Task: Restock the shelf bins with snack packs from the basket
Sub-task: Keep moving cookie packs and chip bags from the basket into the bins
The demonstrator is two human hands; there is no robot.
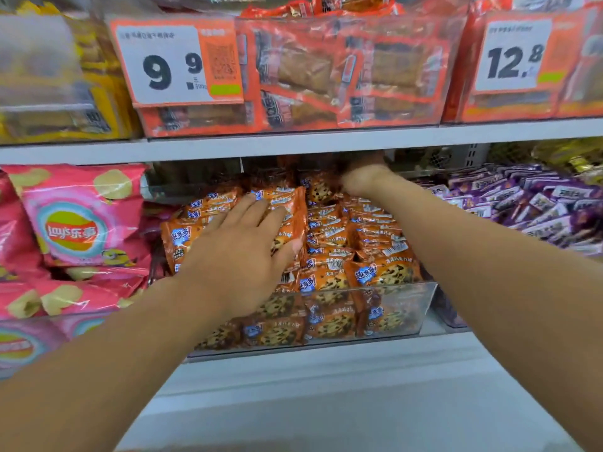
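Note:
A clear plastic bin [421, 308] on the middle shelf is heaped with several orange cookie snack packs [368, 243]. My left hand [241, 252] lies flat on the packs at the bin's left side, fingers spread and straight, pressing down on them. My right hand [362, 177] reaches deep to the back of the bin under the upper shelf; its fingers are hidden among the rear packs, so its grip does not show. The basket is out of view.
Pink crisp bags [75, 223] fill the space left of the bin, purple snack packs [535, 203] the bin on the right. Above, the grey shelf edge [293, 141] carries bins of orange-red packs [342, 76] with price tags 9.9 and 12.8.

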